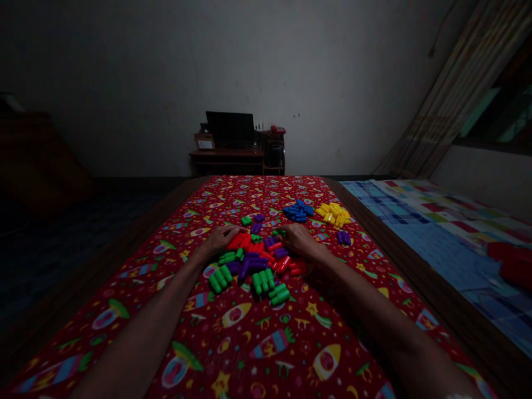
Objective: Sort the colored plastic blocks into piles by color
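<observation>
A mixed pile of glossy plastic building blocks, shaped like joined rounded pegs, lies between my hands. Red blocks [240,241], purple blocks [251,262] and green blocks [262,281] are jumbled together there. At the pile's left edge, my left hand [221,239] curls its fingers down beside the red blocks; what they hold, if anything, is hidden. Across the pile, my right hand [296,238] has its fingertips closed on a green block [280,233], only partly visible. Just beyond the pile sit a small green block [246,220] and a few purple blocks [257,224].
Blue blocks [298,210] and yellow blocks [333,214] form separate heaps farther off, with purple blocks [343,238] nearby. Everything rests on a red patterned cloth [274,343]. A monitor [230,129] stands on a desk [226,156] by the wall. Patterned bedding [415,238] lies right.
</observation>
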`<state>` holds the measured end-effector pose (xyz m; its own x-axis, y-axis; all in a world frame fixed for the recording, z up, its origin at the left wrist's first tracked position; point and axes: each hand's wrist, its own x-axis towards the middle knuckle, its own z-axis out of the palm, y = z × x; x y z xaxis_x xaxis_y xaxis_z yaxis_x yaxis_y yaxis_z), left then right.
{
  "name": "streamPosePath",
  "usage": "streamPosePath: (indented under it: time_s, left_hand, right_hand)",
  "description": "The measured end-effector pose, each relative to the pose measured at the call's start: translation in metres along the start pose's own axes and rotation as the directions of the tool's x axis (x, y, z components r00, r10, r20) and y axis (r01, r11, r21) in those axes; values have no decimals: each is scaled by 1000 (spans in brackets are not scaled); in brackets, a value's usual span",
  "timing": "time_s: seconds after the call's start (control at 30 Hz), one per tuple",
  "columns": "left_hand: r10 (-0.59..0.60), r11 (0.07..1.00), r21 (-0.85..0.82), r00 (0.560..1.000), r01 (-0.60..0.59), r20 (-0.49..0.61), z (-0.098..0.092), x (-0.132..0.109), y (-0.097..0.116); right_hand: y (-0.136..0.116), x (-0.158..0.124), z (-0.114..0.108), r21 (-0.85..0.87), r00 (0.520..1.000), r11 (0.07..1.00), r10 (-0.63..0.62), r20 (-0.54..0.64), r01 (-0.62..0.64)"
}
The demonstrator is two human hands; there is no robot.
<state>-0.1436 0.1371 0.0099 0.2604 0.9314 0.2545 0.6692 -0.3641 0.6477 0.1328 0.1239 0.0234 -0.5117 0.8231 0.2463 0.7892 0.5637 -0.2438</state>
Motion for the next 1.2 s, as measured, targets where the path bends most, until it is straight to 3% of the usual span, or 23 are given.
streamPosePath:
  time_s: [0.1,0.23,0.37,0.47,0.6,0.77,0.93,1.03,1.2]
  left_hand:
    - [-3,1000,-7,1000,3,-11,1,0,-2]
    - [-5,1000,-9,1000,5,-19,1,0,-2]
    - [-10,1000,-14,1000,10,3,0,1,-2]
    - [-12,1000,-11,1000,12,-3,0,3,-3]
    - [-13,1000,-13,1000,13,-12,0,3,-5]
    - [-2,1000,-2,1000,2,-8,0,2,-5]
    - [9,1000,-6,1000,-9,-2,0,0,-5]
    - [4,1000,-3,1000,-4,-9,0,0,-4]
    - [-3,1000,0,1000,3,-5,1,1,-4]
  right_hand:
    - [12,-8,-8,16,994,999,46,-102,-45]
    - [54,-39,-27,35,967,995,96,-236,-90]
    - [94,-77,-44,5,929,974,217,-301,-226]
    - [106,-98,-49,13,911,966,249,-329,-260]
    - [101,-105,-53,54,922,973,231,-310,-225]
    - [79,-91,-50,71,938,977,215,-272,-203]
    - [64,-67,-27,110,961,978,198,-194,-180]
    - [62,-58,-12,123,982,988,112,-155,-93]
    - [52,-50,-9,139,957,990,37,-289,4]
